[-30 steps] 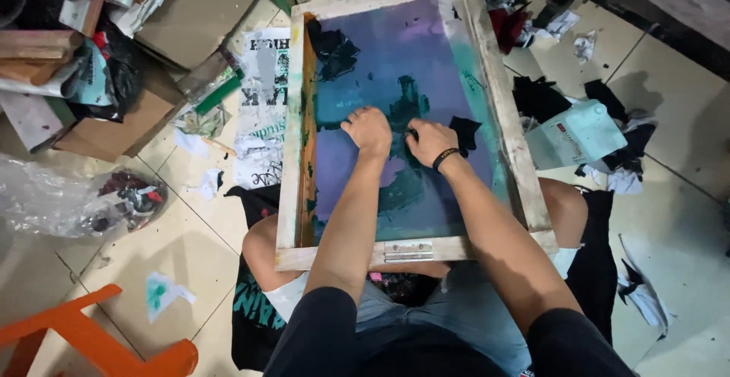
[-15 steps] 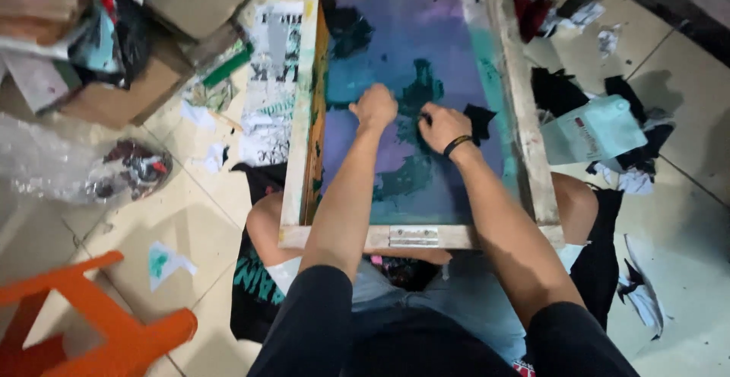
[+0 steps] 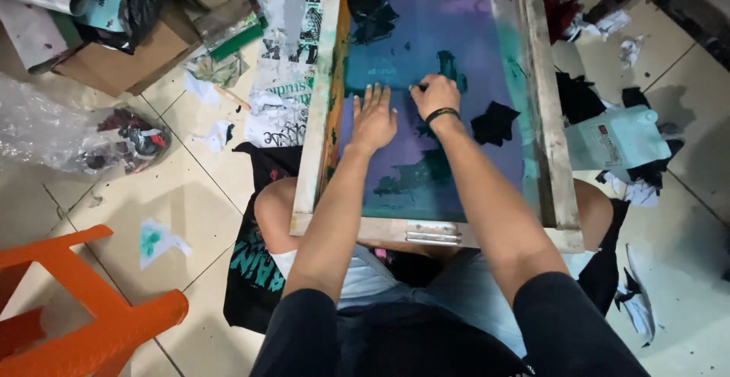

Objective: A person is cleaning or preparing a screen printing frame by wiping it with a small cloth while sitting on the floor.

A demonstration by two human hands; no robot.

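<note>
an orange plastic stool stood at the lower left on the tiled floor, and a crumpled clear plastic bag lay beyond it. printed paper sheets lay just beside the frame's left rail, with cardboard boxes further up. a black printed shirt was spread under the person's left knee. on the other side, a pale plastic jug sat near the right rail among black cloth scraps and bits of torn paper.

the wooden screen-printing frame rested across the person's lap, its purple mesh stained with green and black ink, and nothing lay over it but the two arms reaching forward. the left hand lay flat on the mesh, palm down, fingers stretched out and holding nothing. the right hand, with a black band at the wrist, was curled closed with fingertips pressed to the mesh just beside the left; whether it pinched anything could not be told.
</note>
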